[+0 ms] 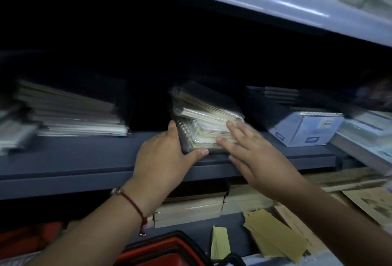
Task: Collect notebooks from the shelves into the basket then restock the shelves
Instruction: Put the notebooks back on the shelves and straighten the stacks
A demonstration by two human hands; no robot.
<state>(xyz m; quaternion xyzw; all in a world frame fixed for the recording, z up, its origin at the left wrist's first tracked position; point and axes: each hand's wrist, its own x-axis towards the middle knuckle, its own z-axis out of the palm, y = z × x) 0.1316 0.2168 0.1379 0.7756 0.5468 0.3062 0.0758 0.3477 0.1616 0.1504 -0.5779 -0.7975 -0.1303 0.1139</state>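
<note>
Left hand gripping spiral edge of wrapped notebook stack; right hand flat-fingered against its front; spirals leftward, long axis running shelf-deep.

Two bare forearms enter from the lower edge of the head view, neither covered by a sleeve. The left hand carries no ring or glove; its thumbnail is short and unpainted. The left wrist bears a thin dark red cord bracelet that runs diagonally across the forearm. A small rose-gold metal bead sits on the cord at its upper end, and a red knotted tail with a small metallic tip hangs from its lower end. The right hand is motion-blurred; no ring, watch or bracelet shows on it or its wrist
</note>
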